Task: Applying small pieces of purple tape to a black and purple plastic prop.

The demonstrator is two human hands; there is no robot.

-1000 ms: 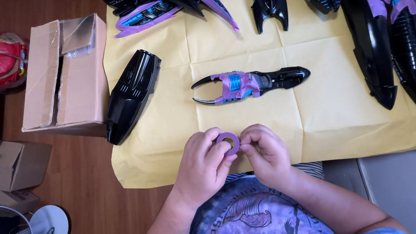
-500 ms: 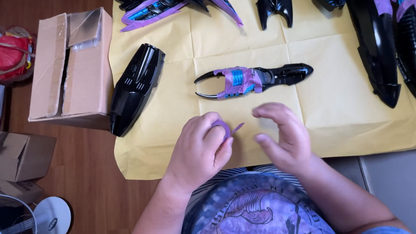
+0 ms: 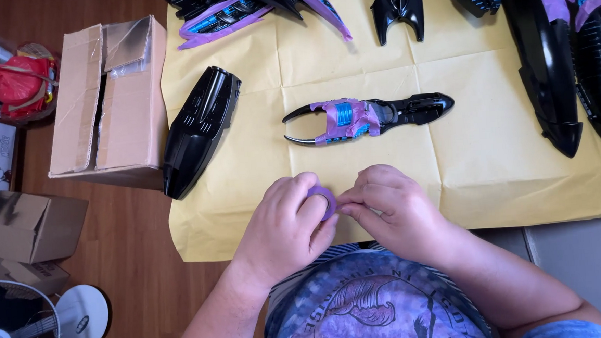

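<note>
My left hand (image 3: 286, 221) grips a small roll of purple tape (image 3: 324, 201) over the near edge of the yellow paper sheet (image 3: 493, 179). My right hand (image 3: 392, 209) pinches at the roll's right side, fingertips touching the tape end. Just beyond both hands lies a black claw-shaped part (image 3: 370, 116) with purple and blue tape stuck on its middle.
A glossy black shell piece (image 3: 199, 130) lies at the sheet's left edge beside an open cardboard box (image 3: 108, 97). More black and purple-taped parts (image 3: 568, 52) line the far and right side. A smaller box (image 3: 29, 226) and a white fan (image 3: 28, 331) stand on the wood floor at left.
My right hand had drawn away from the roll to the right; now it is back against it, fingers pinched on the tape. My left hand has kept hold of the roll.
</note>
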